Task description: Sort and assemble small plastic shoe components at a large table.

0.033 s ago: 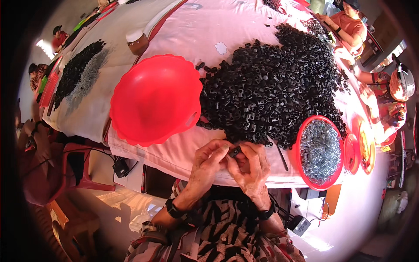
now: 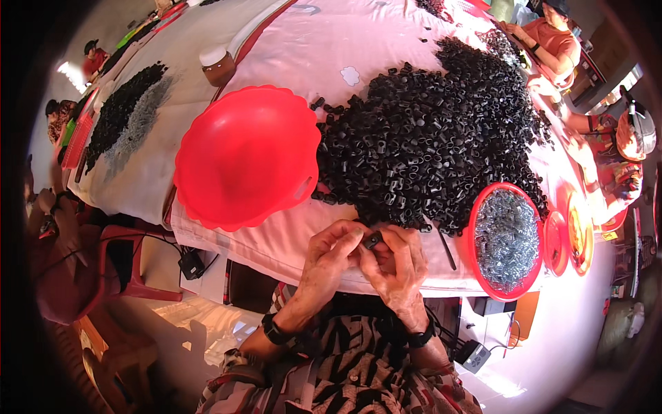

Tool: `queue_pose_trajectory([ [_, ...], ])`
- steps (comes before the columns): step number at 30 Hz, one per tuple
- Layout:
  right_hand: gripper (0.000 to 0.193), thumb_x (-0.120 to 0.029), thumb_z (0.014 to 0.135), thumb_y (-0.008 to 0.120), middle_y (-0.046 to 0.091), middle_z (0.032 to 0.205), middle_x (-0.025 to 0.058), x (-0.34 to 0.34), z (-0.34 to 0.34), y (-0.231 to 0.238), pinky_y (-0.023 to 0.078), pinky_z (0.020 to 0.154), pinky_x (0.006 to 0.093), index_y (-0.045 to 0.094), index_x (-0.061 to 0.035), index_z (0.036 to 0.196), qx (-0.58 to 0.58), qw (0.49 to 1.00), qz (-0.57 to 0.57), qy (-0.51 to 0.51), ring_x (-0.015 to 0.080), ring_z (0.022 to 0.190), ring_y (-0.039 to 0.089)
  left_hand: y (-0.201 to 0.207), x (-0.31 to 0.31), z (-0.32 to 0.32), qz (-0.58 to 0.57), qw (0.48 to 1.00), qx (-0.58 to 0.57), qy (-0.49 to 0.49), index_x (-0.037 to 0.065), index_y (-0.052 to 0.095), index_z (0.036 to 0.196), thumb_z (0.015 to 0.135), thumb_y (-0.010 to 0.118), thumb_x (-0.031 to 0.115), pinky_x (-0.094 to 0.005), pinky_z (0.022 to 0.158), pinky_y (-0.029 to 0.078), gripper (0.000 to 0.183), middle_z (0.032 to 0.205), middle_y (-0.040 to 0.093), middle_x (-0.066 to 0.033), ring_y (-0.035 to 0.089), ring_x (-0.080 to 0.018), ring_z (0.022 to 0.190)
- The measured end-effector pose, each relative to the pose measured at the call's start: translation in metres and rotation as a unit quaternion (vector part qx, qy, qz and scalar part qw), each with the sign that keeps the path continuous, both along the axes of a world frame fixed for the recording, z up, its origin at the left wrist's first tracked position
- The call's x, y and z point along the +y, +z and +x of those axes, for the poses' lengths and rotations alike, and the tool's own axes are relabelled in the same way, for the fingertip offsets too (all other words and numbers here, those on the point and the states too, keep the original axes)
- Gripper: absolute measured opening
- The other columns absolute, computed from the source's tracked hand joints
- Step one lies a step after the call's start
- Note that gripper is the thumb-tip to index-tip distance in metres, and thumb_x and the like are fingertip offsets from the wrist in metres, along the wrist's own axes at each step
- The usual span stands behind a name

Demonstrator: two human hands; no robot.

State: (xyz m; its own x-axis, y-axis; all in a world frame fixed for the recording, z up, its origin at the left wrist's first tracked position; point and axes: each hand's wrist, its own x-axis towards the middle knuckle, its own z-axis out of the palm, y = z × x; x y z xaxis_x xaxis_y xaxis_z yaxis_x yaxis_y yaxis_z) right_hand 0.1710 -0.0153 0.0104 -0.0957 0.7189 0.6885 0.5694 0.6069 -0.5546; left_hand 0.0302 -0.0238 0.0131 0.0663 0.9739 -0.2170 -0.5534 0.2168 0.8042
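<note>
Barely shifted, both hands (image 2: 327,257) (image 2: 401,268) meet over pink cloth (image 2: 307,65), sunlit floor (image 2: 203,321) below.

We see a red chair (image 2: 141,290) by the near left corner of the pink-covered table (image 2: 276,245). Sunlight (image 2: 207,319) patches the floor (image 2: 172,348) below its near edge.

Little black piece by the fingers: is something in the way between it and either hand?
Nothing that I can see. The black piece is right where the left hand and right hand meet; its underside is hidden.
</note>
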Motion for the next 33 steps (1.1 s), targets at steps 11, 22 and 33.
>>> queue_pose_trajectory([
  [11,0.043,-0.002,0.07,0.083,0.064,0.103,0.0116,-0.004,0.001,-0.001,0.055,0.066,0.0371,0.063,0.0001,0.109,-0.021,1.0,-0.018,0.005,0.0259,0.079,0.064,0.001,0.0,-0.005,0.031,0.997,0.056,-0.044,-0.001,0.063,0.112,0.096,0.064,0.006,-0.026,0.079,0.055,0.017,0.095,0.069,-0.0045,0.067,-0.0121,0.085],
  [22,0.032,-0.011,0.081,0.078,0.066,0.097,0.0139,-0.023,0.048,0.0,0.05,0.062,0.0343,0.063,-0.0003,0.108,0.004,0.995,-0.056,-0.088,0.0231,0.071,0.06,0.064,-0.005,-0.031,0.348,0.786,0.475,0.188,0.0,0.069,0.104,0.086,0.07,-0.003,-0.0309,0.075,0.053,0.019,0.098,0.07,-0.0139,0.068,-0.022,0.085],
  [33,0.017,-0.007,0.088,0.07,0.066,0.092,0.0117,-0.016,0.046,-0.008,0.046,0.06,0.0287,0.065,0.0018,0.102,0.084,0.989,-0.075,-0.096,0.0175,0.066,0.057,0.054,0.029,-0.075,0.243,0.601,0.68,0.343,0.0,0.07,0.104,0.08,0.077,0.004,-0.0355,0.083,0.052,0.026,0.106,0.068,-0.0123,0.065,-0.0258,0.095],
])
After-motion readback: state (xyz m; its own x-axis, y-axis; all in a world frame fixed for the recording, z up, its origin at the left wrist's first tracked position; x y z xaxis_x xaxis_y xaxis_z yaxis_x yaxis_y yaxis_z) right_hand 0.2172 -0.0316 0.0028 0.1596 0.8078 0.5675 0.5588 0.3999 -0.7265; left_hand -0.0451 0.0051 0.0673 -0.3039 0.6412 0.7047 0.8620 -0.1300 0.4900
